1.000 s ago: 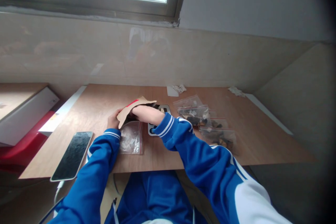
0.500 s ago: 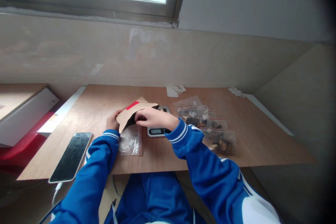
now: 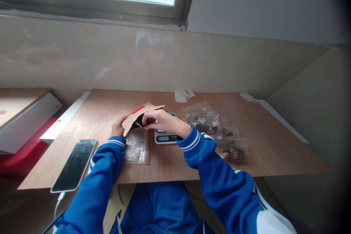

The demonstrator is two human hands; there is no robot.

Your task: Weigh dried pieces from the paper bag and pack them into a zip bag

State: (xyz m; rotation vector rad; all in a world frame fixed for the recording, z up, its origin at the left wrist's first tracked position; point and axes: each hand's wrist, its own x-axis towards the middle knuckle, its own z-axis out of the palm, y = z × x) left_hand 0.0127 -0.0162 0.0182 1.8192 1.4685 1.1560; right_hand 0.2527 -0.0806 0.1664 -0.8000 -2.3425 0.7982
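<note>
One wooden table (image 3: 170, 173) carries every item; a knock against its front edge could shift the load. Several filled plastic bags (image 3: 233, 150) lie overlapped to the right, near the right sleeve (image 3: 216, 175); a sweep of the elbow could drag or topple them. A brown paper bag (image 3: 134, 119) is tilted above the table, left of the scale, with its mouth toward the right hand (image 3: 164, 122). The left hand (image 3: 117, 128) grips this bag at its far-left side; if that grip slackens, the bag could tip and spill. The right hand is drawn narrow, fingers curled at the bag's mouth; whether the fingertips hold a piece cannot be told. A snag on the rim could tear or pull the paper. A clear plastic bag (image 3: 135, 150) lies below the paper bag; dropped pieces could land on it. The scale (image 3: 166, 139) sits beneath the right wrist, its display facing the person; contact between cuff and scale cannot be confirmed, but any pressure there would falsify a reading. The phone (image 3: 74, 166) lies at the front-left edge, close to the left sleeve (image 3: 106, 161); a bump could push it off. Its white cable (image 3: 59, 198) hangs below the edge; a tug could cause the same fall.
</note>
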